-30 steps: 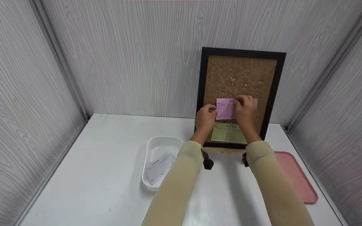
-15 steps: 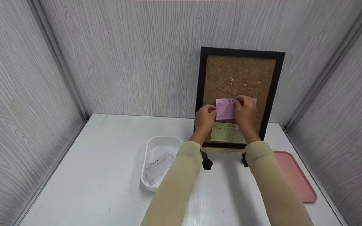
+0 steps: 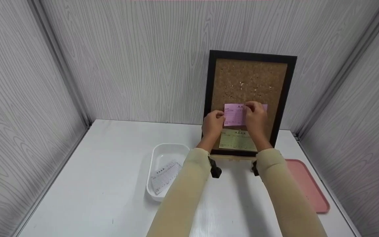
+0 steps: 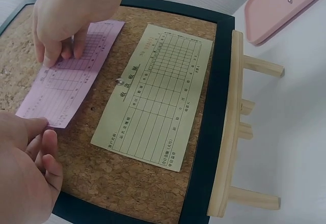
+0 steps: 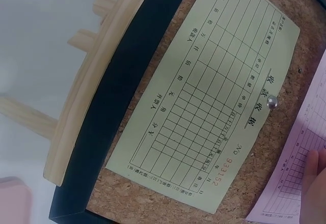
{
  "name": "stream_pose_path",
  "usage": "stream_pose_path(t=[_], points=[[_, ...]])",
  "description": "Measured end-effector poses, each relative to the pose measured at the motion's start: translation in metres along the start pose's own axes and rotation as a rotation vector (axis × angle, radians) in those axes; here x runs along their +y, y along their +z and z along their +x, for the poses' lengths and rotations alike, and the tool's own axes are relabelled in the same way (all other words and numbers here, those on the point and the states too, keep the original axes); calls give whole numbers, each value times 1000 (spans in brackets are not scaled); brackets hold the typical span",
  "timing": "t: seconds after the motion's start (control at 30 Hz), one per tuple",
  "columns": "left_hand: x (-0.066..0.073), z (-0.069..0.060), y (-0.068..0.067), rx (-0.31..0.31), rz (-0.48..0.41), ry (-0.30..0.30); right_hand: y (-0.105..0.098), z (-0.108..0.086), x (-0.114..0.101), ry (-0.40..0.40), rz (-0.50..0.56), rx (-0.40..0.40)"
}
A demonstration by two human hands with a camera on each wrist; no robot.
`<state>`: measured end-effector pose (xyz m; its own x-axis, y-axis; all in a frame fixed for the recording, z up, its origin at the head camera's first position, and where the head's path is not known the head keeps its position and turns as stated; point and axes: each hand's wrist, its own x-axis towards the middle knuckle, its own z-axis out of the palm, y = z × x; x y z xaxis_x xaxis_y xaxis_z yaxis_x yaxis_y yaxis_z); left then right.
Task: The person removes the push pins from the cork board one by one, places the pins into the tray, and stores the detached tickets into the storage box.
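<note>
A pink receipt slip [image 3: 233, 115] lies against a black-framed corkboard [image 3: 248, 77]. At its left edge my left hand [image 3: 213, 124] pinches it, the thumb [image 4: 36, 126] over a corner in the left wrist view. My right hand [image 3: 256, 120] has its fingertips bunched at the slip's upper middle; whatever they cover is hidden. One right finger [image 5: 310, 170] touches the slip's face in the right wrist view. Below hangs a pale green receipt slip [image 4: 153, 102], fixed at its top middle by a silver pushpin [image 5: 272, 102].
The board leans on a small wooden easel [image 4: 226, 132]. On the white table, a white tray [image 3: 168, 152] with printed white slips [image 3: 165, 176] stands left of the board. A pink tray [image 3: 308, 182] lies at the right, partly behind the right sleeve.
Both hands stay at the same spots on the pink slip, with hardly any visible motion. The whole head view has shifted slightly.
</note>
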<state>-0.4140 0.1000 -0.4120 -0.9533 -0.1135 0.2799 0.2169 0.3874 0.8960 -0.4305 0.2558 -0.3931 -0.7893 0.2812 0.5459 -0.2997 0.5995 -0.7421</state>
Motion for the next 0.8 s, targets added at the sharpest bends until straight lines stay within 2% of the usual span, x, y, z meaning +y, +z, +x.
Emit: stream_pose_path(t=[0.43, 0.67, 0.8], points=[[-1, 0, -4, -18, -20, -19, -4, -9, 4, -38, 86, -17], [-3, -1, -10, -26, -33, -14, -6, -16, 5, -130, 129, -11], [-5, -3, -13, -27, -74, -19, -10, -20, 2, -151, 150, -8]])
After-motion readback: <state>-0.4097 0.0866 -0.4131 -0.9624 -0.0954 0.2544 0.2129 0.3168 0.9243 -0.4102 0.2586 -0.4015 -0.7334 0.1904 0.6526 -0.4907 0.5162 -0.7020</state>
